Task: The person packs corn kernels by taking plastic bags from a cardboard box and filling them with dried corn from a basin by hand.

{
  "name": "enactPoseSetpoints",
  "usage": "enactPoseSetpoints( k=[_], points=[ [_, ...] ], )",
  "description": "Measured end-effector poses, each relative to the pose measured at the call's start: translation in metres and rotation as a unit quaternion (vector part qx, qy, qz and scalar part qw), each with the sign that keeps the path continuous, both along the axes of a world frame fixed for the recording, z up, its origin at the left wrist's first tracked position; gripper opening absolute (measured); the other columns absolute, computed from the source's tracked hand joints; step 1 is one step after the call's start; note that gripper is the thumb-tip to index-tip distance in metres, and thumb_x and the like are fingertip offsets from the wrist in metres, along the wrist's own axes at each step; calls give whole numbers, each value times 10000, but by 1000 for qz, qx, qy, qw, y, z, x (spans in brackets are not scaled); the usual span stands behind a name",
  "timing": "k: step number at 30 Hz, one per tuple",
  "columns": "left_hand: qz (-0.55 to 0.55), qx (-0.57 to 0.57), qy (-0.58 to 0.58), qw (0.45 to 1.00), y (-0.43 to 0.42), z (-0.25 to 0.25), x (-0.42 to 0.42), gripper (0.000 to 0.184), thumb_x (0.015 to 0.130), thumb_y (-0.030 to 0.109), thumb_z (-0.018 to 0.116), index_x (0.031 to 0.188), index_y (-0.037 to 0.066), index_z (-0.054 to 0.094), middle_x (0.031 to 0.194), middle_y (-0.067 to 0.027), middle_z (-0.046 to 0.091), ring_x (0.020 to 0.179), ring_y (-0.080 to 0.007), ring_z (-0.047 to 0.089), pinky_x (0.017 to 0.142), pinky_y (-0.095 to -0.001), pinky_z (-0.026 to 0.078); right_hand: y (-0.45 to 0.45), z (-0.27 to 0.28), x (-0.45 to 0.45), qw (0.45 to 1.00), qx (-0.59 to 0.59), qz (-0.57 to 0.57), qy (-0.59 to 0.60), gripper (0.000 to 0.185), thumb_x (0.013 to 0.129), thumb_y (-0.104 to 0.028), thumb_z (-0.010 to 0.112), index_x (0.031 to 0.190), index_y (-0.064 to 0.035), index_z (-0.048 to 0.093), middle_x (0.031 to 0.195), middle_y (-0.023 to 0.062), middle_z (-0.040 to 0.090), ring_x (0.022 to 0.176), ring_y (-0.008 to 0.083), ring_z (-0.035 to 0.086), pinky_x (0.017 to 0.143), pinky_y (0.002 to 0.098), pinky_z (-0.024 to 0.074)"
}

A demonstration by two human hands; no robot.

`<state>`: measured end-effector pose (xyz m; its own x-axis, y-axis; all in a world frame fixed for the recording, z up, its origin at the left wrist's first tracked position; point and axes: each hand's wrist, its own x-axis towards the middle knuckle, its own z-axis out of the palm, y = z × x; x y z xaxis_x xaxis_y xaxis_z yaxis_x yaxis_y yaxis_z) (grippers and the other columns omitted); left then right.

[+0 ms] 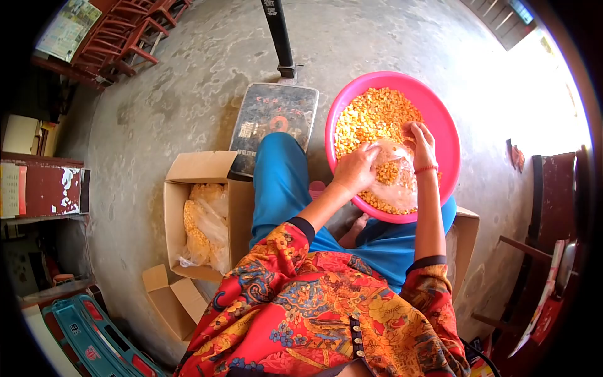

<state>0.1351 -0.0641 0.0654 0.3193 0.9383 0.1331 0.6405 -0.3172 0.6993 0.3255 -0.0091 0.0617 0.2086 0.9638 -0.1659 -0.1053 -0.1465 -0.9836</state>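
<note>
A pink basin (pixel 443 119) rests by my knees, holding many small yellow-orange pieces (pixel 374 113). Over them lies a clear plastic bag (pixel 399 188) with some of the same pieces inside. On the bag's left edge, my left hand (pixel 357 168) is closed, its thumb and fingers pinching the plastic. My right hand (pixel 422 143), with a red band at the wrist, is closed at the bag's upper right edge, fingers curled together over the basin.
To the left stands an open cardboard box (pixel 242 210) with filled clear bags (pixel 207 229). A black platform scale (pixel 276 113) with an upright post lies ahead. Another box (pixel 466 242) is beside my right leg. Red chairs (pixel 129 44) stand at the far left.
</note>
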Motion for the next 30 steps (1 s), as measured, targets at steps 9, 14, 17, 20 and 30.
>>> enactPoseSetpoints(
  k=[9,14,17,20,30],
  points=[
    [-5,-4,-18,1000,2,-4,0,330,724,76,523,1048,103,576,1001,-143,554,762,-341,600,660,-437,504,47,-67,-4,831,125,13,-541,354,748,-174,582,1103,-178,572,1155,140,497,1068,353,456,909,439,389],
    [6,-13,-11,1000,2,-1,2,313,730,77,521,1036,104,579,951,-139,555,749,-338,599,658,-438,503,33,-61,-11,804,129,69,-577,230,777,-205,574,1001,-160,593,1048,125,542,1006,330,495,849,432,415],
    [6,-16,-4,1000,2,-1,2,314,729,79,523,1037,106,580,937,-136,553,735,-337,600,652,-439,503,30,-64,-8,803,116,96,-577,195,790,-212,570,968,-134,595,945,131,566,880,314,545,766,417,446],
    [8,-2,-18,1000,2,-3,2,318,724,76,524,1035,110,583,949,-136,549,724,-338,601,644,-442,503,32,-73,2,856,96,93,-500,182,812,-210,555,952,-97,587,796,114,573,723,278,571,656,374,466],
    [10,-41,-1,999,1,6,0,350,702,74,535,1045,108,597,1023,-118,541,762,-339,600,675,-424,501,14,-17,28,913,-27,103,393,171,880,-199,434,931,-71,535,726,28,498,486,74,385,386,193,304]
  ],
)
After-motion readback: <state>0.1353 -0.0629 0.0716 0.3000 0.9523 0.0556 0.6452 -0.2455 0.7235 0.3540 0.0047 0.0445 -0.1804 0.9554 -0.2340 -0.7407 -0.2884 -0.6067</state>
